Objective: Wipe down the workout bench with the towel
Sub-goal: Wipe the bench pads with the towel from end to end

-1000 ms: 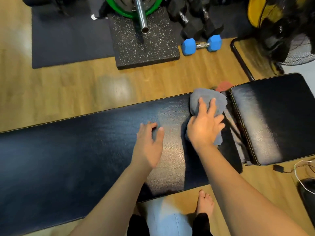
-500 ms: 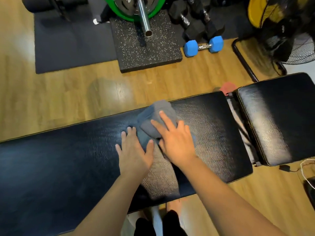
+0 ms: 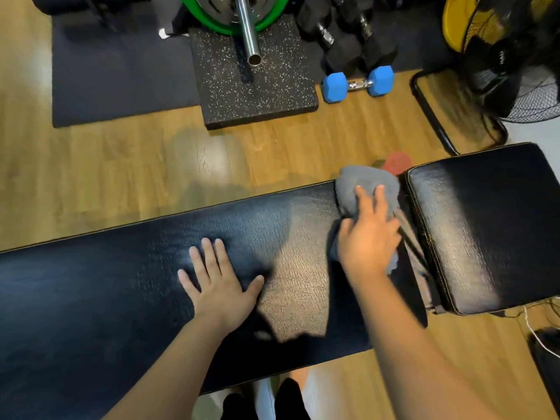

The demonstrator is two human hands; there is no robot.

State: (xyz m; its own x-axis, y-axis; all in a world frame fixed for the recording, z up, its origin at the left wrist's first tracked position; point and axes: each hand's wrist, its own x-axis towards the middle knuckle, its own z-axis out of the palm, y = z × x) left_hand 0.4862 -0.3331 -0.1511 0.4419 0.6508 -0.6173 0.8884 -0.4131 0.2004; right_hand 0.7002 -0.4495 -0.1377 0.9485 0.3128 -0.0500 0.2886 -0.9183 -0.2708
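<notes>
While towel [image 3: 360,189] sits bunched at long pad's right end, beside gap on surface [image 3: 121,283], we judge it soft, light; right hand [image 3: 368,234] presses it, fingers spread flat. Left hand [image 3: 219,286] braces, fingers splayed.

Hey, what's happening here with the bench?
A person is wiping a black workout bench with a gray towel. The right hand presses the towel flat on the right end of the long pad, beside the gap before the separate seat pad. The left hand rests flat on the pad's middle, fingers spread, holding nothing. Weights sit on the floor beyond.
</notes>
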